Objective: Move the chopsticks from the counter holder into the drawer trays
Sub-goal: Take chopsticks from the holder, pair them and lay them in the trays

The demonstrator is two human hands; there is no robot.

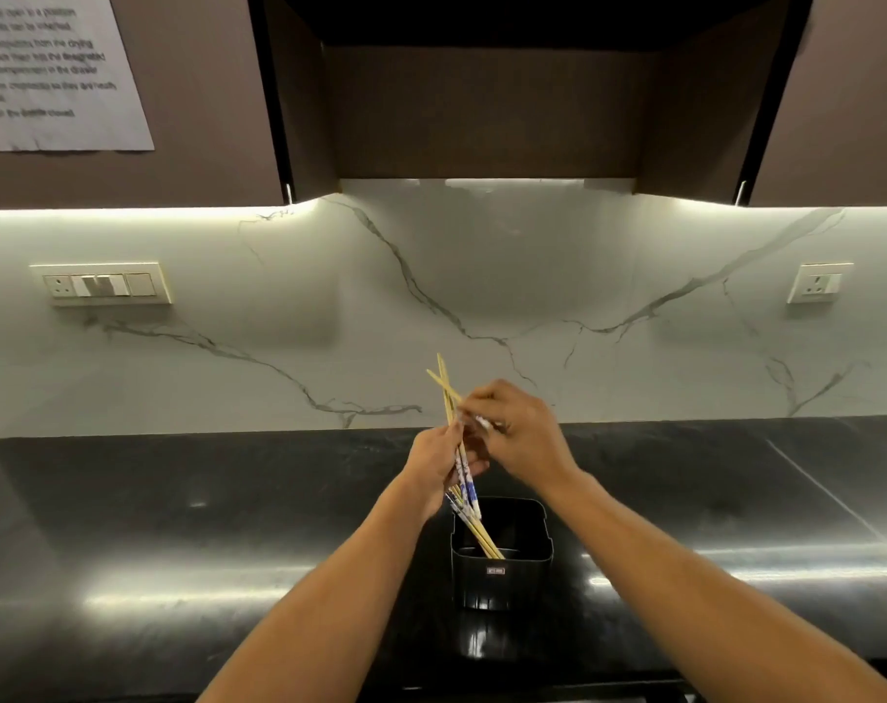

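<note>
Both hands meet mid-frame over the holder [501,550]: left hand [438,466] grips the chopsticks [462,469], tips dipping into it, right hand [520,431] pinches some near the top, probably bunching them up for the drawer, which isn't visible

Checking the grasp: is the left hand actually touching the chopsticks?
Touching. The head view shows the left hand with its fingers curled round the chopsticks, above the black holder.
</note>
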